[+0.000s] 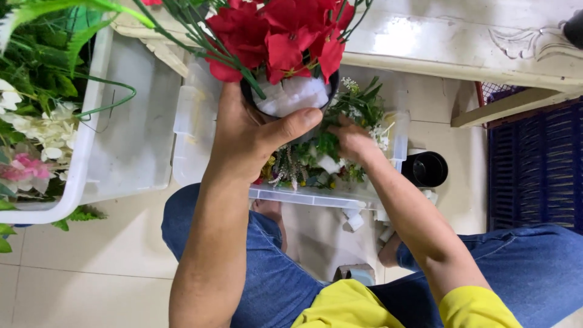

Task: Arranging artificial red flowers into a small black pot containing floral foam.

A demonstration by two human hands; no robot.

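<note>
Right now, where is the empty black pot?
In the head view, the empty black pot stands on the tiled floor right of centre, just beyond the right end of the clear plastic bin and right of the right hand.

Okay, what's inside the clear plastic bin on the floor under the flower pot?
The clear bin holds loose artificial sprigs, green and white, with the right hand reaching among them. The left hand and its black pot cover the middle.

A small black pot (290, 97) is held up in the air, just above a clear plastic box (193, 143) on the floor; it has white foam inside and big red fake flowers (285, 33) with green stems sticking out; the box holds small green and white sprigs (358, 112).
</note>
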